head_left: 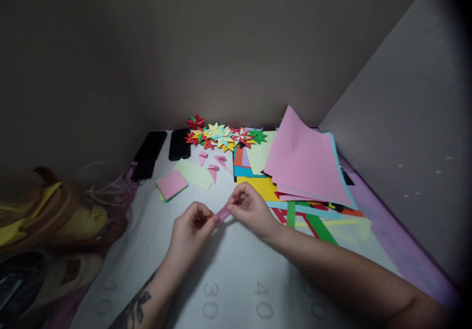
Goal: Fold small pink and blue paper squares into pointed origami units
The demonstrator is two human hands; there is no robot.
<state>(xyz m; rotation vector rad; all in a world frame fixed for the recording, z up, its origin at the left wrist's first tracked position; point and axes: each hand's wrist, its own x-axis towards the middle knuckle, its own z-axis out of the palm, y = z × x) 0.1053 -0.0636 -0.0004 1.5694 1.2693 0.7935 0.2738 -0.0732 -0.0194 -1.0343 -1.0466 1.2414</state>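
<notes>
A small folded strip of pink paper [223, 213] is stretched between my two hands above the table. My left hand [192, 228] pinches its left end between thumb and fingers. Its right end is in the pinch of my right hand [250, 211]. Beyond my hands lie several small folded pink paper pieces [213, 171]. To their left is a stack of square paper sheets [172, 185], pink on top, beside a pale green paper strip [192, 172]. Folded paper stars [221, 134] in several colours are heaped at the back.
Large pink sheets [306, 157] lie on coloured paper at the right, with green strips [320, 229] and other offcuts nearer me. Two dark phones [180, 144] [151, 152] rest at the back left. Bags [73, 216] stand off the table's left edge. Walls rise behind and at right.
</notes>
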